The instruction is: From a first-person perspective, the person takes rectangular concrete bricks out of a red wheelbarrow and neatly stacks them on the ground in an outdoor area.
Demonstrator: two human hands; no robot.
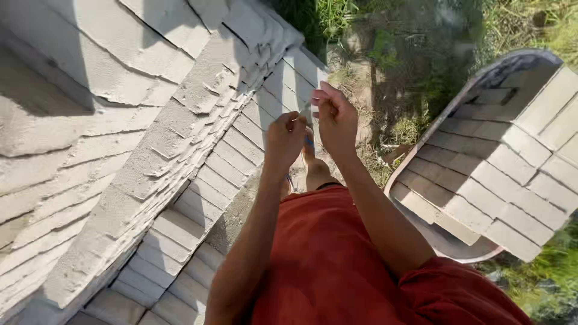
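Note:
My left hand (284, 139) and my right hand (335, 118) are raised close together in front of me, fingers pinched. Between their fingertips runs a thin, pale sliver-like thing (304, 108); what it is I cannot tell. Both hands hover over the edge of a grey curved brick wall (180, 150) on my left. Below the hands I see my foot in a blue-strapped sandal (309, 149) on bare ground, and my red clothing (337, 259) fills the bottom of the view.
A second curved wall of grey blocks (500, 174) with a rounded rim stands at the right. Between the two walls lies a gap of dirt and grass (391, 72). Rough mortar coats the left wall's top.

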